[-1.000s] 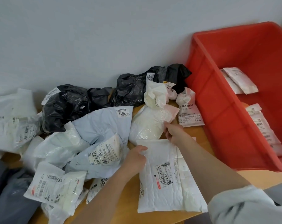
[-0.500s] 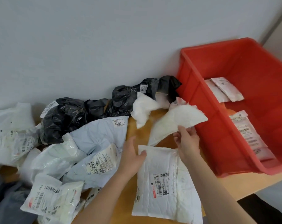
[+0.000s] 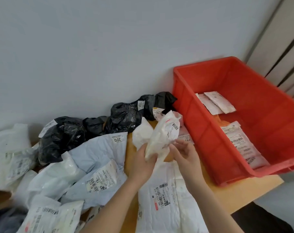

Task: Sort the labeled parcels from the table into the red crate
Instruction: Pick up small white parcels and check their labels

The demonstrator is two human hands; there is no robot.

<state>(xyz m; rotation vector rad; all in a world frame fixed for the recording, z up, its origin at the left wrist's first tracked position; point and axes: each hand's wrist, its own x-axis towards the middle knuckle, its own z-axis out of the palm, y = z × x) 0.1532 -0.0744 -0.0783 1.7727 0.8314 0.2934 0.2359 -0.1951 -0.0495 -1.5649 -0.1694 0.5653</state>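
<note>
A white labeled parcel (image 3: 163, 137) is lifted above the table's middle, its barcode label facing up. My left hand (image 3: 143, 161) grips its lower end. My right hand (image 3: 185, 153) touches the parcel's right edge with loosely spread fingers. The red crate (image 3: 210, 148) stands to the right with several white labeled parcels (image 3: 240, 142) inside. A large flat white parcel (image 3: 166, 199) lies under my forearms. Light blue parcels (image 3: 99, 152), black bags (image 3: 124, 118) and more white parcels (image 3: 47, 216) cover the table's left side.
The wooden table (image 3: 254, 190) ends just past the crate at the right. A grey wall (image 3: 92, 56) stands directly behind the pile. A small white parcel (image 3: 141, 133) lies behind the lifted one, next to the crate's left wall.
My right hand picked a white parcel off the table and raised it. My left hand left the flat parcel and took hold of the raised one's lower end. The view shifted right.
</note>
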